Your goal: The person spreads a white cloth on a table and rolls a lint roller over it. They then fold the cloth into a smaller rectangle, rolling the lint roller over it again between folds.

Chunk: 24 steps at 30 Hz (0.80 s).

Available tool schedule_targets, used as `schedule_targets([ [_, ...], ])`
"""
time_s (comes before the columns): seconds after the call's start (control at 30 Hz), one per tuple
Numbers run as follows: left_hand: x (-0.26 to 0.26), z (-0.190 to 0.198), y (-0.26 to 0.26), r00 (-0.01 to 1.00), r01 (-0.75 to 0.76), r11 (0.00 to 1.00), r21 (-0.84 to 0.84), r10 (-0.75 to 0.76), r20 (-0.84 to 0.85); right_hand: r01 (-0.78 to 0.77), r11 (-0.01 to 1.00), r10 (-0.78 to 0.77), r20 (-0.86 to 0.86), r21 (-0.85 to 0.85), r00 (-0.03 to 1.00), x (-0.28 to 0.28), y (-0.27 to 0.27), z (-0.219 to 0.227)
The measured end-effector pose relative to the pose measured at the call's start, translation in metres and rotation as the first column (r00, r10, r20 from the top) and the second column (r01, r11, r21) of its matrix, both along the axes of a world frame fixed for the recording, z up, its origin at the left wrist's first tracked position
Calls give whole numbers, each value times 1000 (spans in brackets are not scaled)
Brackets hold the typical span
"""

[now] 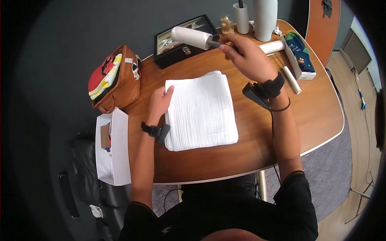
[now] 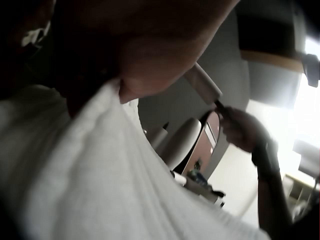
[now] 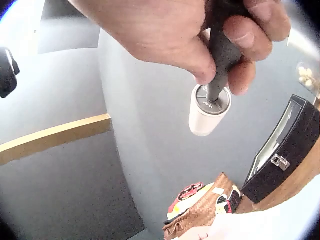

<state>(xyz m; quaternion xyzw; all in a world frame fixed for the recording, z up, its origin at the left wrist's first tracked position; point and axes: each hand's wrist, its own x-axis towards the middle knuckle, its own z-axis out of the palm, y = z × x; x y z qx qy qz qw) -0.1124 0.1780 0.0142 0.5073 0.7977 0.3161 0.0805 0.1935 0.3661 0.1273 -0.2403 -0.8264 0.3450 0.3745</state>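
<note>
A white folded cloth (image 1: 201, 112) lies flat on the wooden table. My left hand (image 1: 160, 102) pinches its upper left edge, thumb on top; in the left wrist view the cloth (image 2: 110, 175) rises to a peak at that hand (image 2: 165, 55). My right hand (image 1: 251, 58) grips the dark handle of a lint roller (image 1: 191, 37), held up beyond the cloth's far edge and not touching it. In the right wrist view, fingers (image 3: 247, 37) curl round the handle, with the white roll (image 3: 202, 120) beyond them.
A black glass-lid case (image 1: 175, 56) stands at the back. On the left are a woven basket (image 1: 130, 82) of clothes and a white box (image 1: 120, 148). At the right lie a box with socks (image 1: 299, 54) and a thin white roll (image 1: 292, 80); a white vase (image 1: 265, 20) stands behind.
</note>
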Motion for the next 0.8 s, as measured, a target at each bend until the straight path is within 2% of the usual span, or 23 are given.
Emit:
schedule_targets([
  [0.07, -14, -15, 1, 1000, -1, 1000, 3, 1, 13, -28, 999, 28, 9, -38, 1000, 1, -3, 2],
  [0.1, -18, -22, 1, 997, 19, 999, -50, -23, -74, -32, 998, 31, 20, 46, 999, -1, 2, -3],
  [0.13, -13, -16, 3, 986, 38, 994, -104, -54, -158, -24, 999, 23, 12, 39, 1000, 1, 1, -3],
  [0.17, -9, -9, 3, 987, -14, 968, -249, -26, -158, -39, 997, 36, 43, 68, 998, 2, -1, -1],
  [0.2, -2, -4, 4, 985, -5, 967, -253, -38, -166, -53, 994, 46, 76, 98, 996, 4, -2, 1],
  [0.27, 14, 6, 7, 860, -8, 987, -163, -77, -505, -53, 993, 44, 81, 110, 996, 5, -1, 0],
  [0.3, 21, 10, 12, 858, -7, 986, -168, -80, -507, -57, 992, 47, 88, 116, 995, 6, -2, 1],
  [0.37, 39, 27, 31, 747, 187, 977, -102, -209, -632, -60, 991, 49, 92, 123, 995, 8, -4, 3],
  [0.4, 52, 34, 39, 746, 189, 977, -102, -210, -632, -58, 990, 49, 72, 130, 996, 9, -5, 4],
  [0.47, 77, 42, 54, 657, 487, 851, -196, -505, -559, -53, 989, 46, 57, 140, 997, 14, -6, 8],
  [0.5, 78, 32, 62, 658, 490, 851, -191, -504, -559, -38, 983, 29, 49, 180, 998, 18, -6, 11],
  [0.57, 74, 5, 74, 500, 580, 752, -315, -633, -591, -22, 974, 13, 41, 226, 999, 23, -8, 14],
  [0.6, 73, 1, 79, 496, 582, 751, -313, -633, -595, -12, 972, 7, 26, 233, 1000, 25, -8, 15],
  [0.67, 75, 0, 89, 685, 570, 738, -361, -669, -287, 10, 970, -13, 9, 243, 1000, 31, -9, 17],
  [0.73, 80, 7, 90, 691, 578, 748, -327, -661, -292, 19, 967, -11, -33, 254, 999, 34, -7, 17],
  [0.8, 90, 24, 84, 801, 402, 769, -496, -558, -217, 23, 964, -22, -9, 265, 1000, 39, -8, 20],
])
